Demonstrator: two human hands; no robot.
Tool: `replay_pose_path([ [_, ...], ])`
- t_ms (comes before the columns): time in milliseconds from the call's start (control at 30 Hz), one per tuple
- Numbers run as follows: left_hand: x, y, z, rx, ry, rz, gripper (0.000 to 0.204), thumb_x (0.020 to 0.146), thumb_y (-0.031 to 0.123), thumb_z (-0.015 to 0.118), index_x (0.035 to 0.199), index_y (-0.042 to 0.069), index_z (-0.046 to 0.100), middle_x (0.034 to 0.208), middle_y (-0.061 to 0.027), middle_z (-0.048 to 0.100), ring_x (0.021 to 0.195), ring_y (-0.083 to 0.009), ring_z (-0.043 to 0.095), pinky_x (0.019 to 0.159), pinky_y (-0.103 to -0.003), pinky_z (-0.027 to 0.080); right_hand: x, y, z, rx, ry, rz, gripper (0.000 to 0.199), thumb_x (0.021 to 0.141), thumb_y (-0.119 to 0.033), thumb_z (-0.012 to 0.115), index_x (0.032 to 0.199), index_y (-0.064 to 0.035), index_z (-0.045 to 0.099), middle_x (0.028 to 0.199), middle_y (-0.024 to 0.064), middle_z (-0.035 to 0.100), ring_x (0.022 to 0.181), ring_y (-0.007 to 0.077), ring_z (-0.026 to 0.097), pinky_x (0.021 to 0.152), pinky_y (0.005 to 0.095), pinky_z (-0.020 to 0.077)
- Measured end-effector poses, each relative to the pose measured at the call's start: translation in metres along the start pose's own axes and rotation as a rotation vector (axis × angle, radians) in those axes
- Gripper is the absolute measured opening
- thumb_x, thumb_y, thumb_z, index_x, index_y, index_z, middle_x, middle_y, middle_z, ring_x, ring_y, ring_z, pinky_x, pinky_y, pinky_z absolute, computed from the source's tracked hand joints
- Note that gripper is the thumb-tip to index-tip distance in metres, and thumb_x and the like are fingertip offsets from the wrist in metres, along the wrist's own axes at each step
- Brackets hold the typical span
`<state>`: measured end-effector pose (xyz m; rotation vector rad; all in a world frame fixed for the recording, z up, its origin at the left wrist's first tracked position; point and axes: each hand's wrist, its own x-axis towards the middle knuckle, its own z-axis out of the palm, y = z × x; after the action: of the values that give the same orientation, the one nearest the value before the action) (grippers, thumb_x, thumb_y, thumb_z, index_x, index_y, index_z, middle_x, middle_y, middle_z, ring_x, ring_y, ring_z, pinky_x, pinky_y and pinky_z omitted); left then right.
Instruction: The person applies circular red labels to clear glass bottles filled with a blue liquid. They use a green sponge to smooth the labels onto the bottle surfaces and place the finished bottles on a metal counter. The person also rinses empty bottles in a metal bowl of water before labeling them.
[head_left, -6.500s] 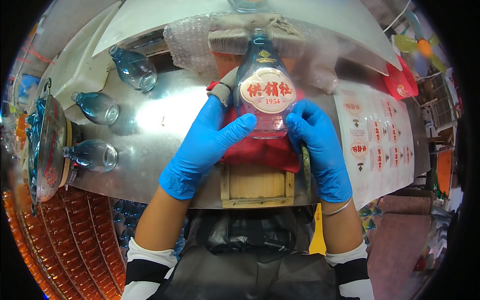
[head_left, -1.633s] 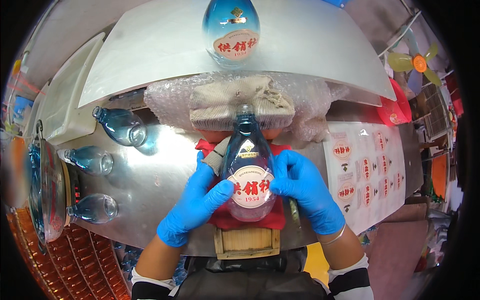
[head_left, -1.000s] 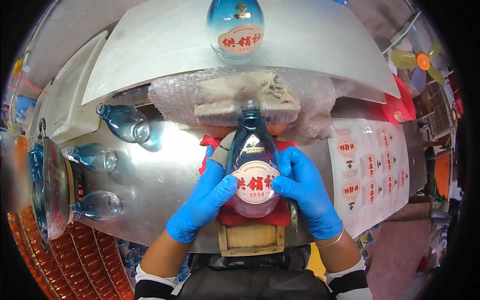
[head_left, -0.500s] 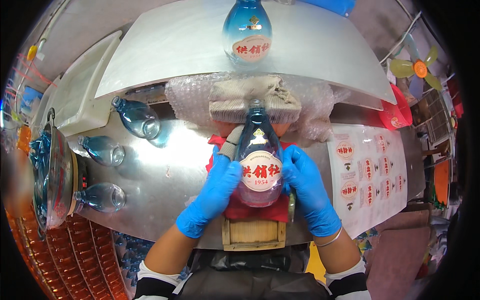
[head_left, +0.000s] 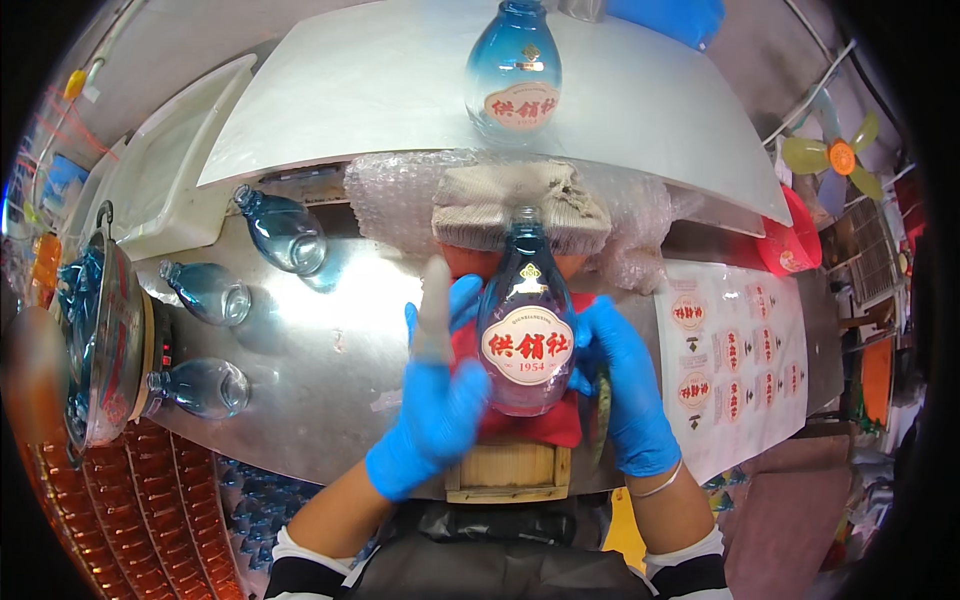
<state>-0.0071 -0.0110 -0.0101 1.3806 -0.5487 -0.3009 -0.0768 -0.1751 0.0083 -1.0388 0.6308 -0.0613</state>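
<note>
A blue-to-violet glass bottle (head_left: 527,290) with a cream and red oval label lies, neck away from me, over a red cloth (head_left: 540,430) on a small wooden block (head_left: 507,472). Its neck rests against a folded grey knit pad (head_left: 525,200). My right hand (head_left: 625,390), blue-gloved, holds the bottle's right side with its fingers curled round the edge. A thin greenish strip (head_left: 602,415) shows beside that palm; whether it is gripped I cannot tell. My left hand (head_left: 430,415), also gloved, is apart from the bottle on its left, fingers spread, a grey cover on one finger, slightly blurred.
Three clear blue bottles (head_left: 280,235) lie at the left on the metal table (head_left: 320,410). A labelled blue bottle (head_left: 513,75) is on the white board (head_left: 350,90) beyond. At the right is a transfer sheet (head_left: 735,360); bubble wrap (head_left: 395,195) surrounds the pad.
My left hand has let go of the bottle's left side and opened, its covered finger raised. The bottle has turned slightly, bringing its label to face up. My right hand stays at its side.
</note>
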Motion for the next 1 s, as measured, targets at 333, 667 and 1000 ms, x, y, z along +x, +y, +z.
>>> replay_pose_path([
  [333,-0.023,0.022,0.014,0.904,-0.064,0.133,0.095,0.069,0.048,0.07,0.138,0.0,0.026,0.135,-0.0251,0.036,0.124,-0.0355,0.04,0.102,-0.059,-0.01,-0.031,-0.018,0.012,0.225,0.364,-0.279,0.027,0.088,-0.026,0.057,0.104,-0.0034,0.055,0.085,0.0055,0.058,0.072,0.013,0.056,0.062,0.0244,0.0475],
  [667,-0.019,0.027,0.015,0.919,-0.063,0.195,0.1,0.069,0.053,0.069,0.138,-0.005,0.024,0.132,-0.0239,0.041,0.111,-0.033,0.053,0.101,-0.058,-0.014,-0.027,0.007,-0.001,-0.155,0.411,-0.357,0.014,0.081,-0.01,0.065,0.084,-0.0028,0.053,0.079,0.0021,0.057,0.068,0.0056,0.053,0.06,0.0202,0.045],
  [1000,-0.016,0.031,0.01,1.045,-0.11,0.168,0.107,0.062,0.049,0.076,0.133,-0.013,0.025,0.115,-0.0158,0.058,0.112,-0.0275,0.053,0.106,-0.053,-0.01,-0.022,-0.022,0.013,-0.388,0.259,-0.541,0.025,0.075,-0.014,0.072,0.079,-0.0021,0.051,0.072,0.004,0.057,0.067,0.0056,0.05,0.058,0.0225,0.0429],
])
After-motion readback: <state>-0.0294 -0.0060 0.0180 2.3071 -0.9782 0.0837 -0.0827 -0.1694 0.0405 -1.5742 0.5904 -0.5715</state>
